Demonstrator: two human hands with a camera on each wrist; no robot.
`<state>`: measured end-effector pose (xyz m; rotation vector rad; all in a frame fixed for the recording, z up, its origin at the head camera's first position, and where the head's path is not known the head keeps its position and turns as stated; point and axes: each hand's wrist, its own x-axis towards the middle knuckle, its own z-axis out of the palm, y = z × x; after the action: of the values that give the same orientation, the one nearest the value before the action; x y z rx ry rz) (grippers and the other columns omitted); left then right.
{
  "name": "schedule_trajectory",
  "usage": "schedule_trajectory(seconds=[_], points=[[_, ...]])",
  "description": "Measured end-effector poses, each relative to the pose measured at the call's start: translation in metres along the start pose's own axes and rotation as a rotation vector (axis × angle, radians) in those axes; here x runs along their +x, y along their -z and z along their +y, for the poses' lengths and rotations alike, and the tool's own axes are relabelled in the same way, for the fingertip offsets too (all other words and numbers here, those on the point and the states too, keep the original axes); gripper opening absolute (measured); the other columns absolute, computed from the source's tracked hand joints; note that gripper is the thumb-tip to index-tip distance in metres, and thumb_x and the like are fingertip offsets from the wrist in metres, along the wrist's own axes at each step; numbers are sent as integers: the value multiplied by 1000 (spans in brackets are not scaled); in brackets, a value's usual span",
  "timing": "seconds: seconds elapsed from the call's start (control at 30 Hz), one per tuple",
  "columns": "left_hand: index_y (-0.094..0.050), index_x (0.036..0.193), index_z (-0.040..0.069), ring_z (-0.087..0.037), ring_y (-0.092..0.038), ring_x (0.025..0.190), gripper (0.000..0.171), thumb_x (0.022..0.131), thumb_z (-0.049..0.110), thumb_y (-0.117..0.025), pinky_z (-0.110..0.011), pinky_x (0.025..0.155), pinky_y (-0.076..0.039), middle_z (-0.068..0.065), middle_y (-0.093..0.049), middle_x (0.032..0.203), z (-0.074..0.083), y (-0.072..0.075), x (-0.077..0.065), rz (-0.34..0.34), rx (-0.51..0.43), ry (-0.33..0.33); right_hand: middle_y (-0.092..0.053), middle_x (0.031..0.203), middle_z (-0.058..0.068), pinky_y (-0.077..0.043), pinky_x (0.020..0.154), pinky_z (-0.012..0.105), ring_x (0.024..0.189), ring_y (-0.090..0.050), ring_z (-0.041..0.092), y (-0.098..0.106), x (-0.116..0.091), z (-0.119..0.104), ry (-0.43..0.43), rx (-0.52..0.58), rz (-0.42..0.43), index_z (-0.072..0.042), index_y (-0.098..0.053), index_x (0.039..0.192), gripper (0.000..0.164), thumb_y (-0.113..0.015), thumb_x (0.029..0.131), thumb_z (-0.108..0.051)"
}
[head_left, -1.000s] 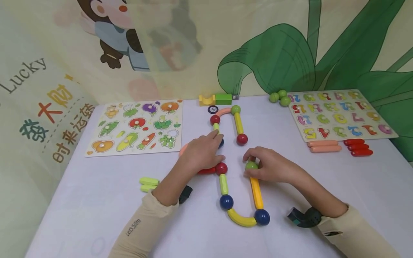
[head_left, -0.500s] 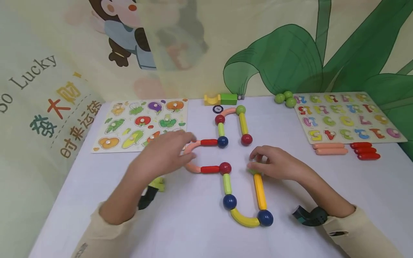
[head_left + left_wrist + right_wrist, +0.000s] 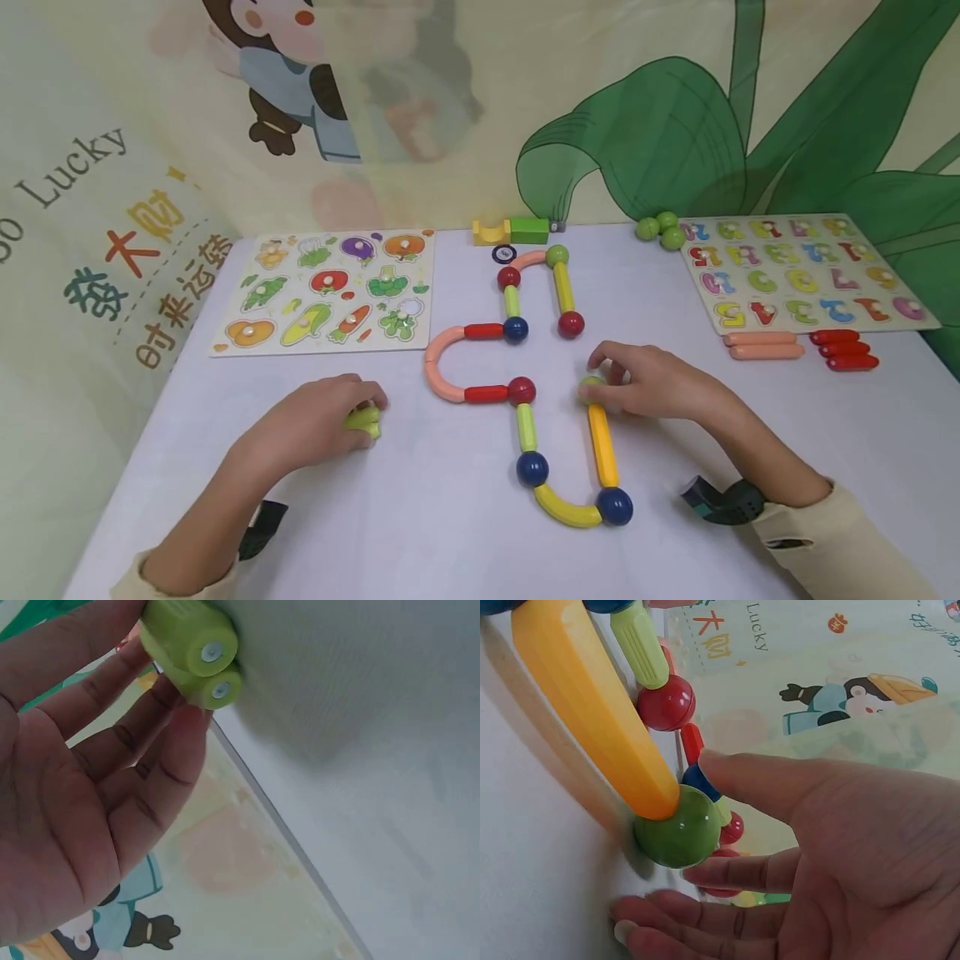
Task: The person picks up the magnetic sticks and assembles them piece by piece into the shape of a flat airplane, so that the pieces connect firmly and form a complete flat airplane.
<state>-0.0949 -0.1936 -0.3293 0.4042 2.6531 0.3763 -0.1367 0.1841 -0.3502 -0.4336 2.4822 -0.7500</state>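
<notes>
My left hand (image 3: 318, 421) is at the left of the table, its thumb and fingers on either side of two short light green magnetic rods (image 3: 193, 645), whose metal ends show in the left wrist view. My right hand (image 3: 651, 382) curls its thumb and index finger around a green ball (image 3: 679, 829) at the end of an orange rod (image 3: 602, 446). That rod runs down to a blue ball (image 3: 615, 506), joined by a curved yellow rod (image 3: 567, 508) to another blue ball (image 3: 532, 469). Red rods, pink curved rods and more balls continue the outline upward.
A vegetable puzzle board (image 3: 322, 292) lies at the back left, a number puzzle board (image 3: 810, 275) at the back right. Pink rods (image 3: 763, 346) and red rods (image 3: 843, 350) lie before the latter. Several green balls (image 3: 660, 229) and blocks (image 3: 517, 231) sit by the backdrop.
My left hand has left the middle of the outline and moved left and down to the light green rods. My right hand stays around the green ball.
</notes>
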Motion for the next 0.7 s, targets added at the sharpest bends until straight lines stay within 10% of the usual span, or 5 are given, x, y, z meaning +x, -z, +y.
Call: schedule_trajectory(seconds=[0.3, 0.7], points=[[-61, 98, 21, -12, -53, 80, 27, 75, 15, -74, -29, 71, -46, 7, -57, 84, 9, -2, 16, 96, -177, -69, -54, 70, 3, -48, 56, 31, 58, -54, 18, -2, 2, 2, 13, 71, -81, -16, -55, 107, 34, -66, 81, -33], [-59, 116, 15, -5, -53, 73, 40, 79, 26, -70, -13, 59, -43, 5, -62, 90, 130, -8, 78, 122, -74, -344, -61, 74, 11, -50, 63, 35, 63, -58, 24, 8, 9, 21, 64, 288, -232, -12, -54, 110, 33, -64, 84, -30]])
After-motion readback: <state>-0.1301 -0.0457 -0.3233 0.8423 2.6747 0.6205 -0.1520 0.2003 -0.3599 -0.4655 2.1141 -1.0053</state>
